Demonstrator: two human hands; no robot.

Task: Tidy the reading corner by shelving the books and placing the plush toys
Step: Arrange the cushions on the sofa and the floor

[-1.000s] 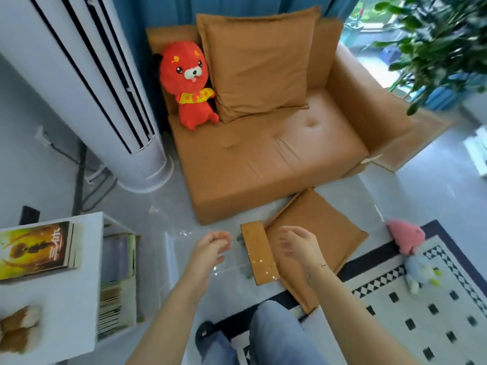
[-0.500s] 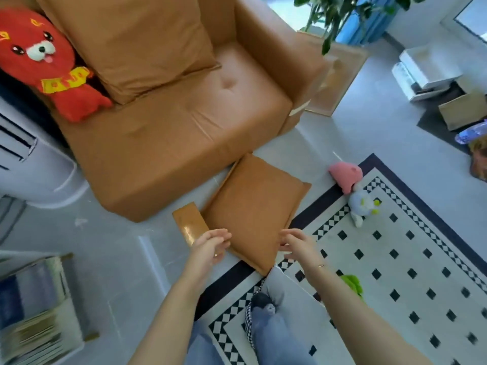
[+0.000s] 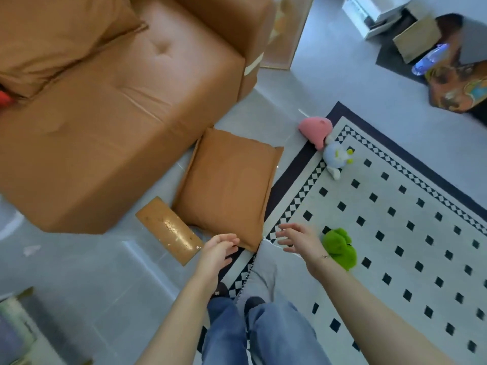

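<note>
Grey smooth floor (image 3: 79, 272) | 1 tan leather armchair (image 3: 118, 122) | 1 square floor cushion (image 3: 226, 185) | left hand (image 3: 216, 255), right hand (image 3: 300, 239): 2, fingers relaxed, empty | patterned rug (image 3: 395, 233): 3 plush toys – green (image 3: 340, 248), pink (image 3: 316, 130), blue (image 3: 336, 158)

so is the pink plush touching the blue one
Touching. The head view shows the pink plush pressed against the blue plush at the rug's edge, no gap between them.
</note>
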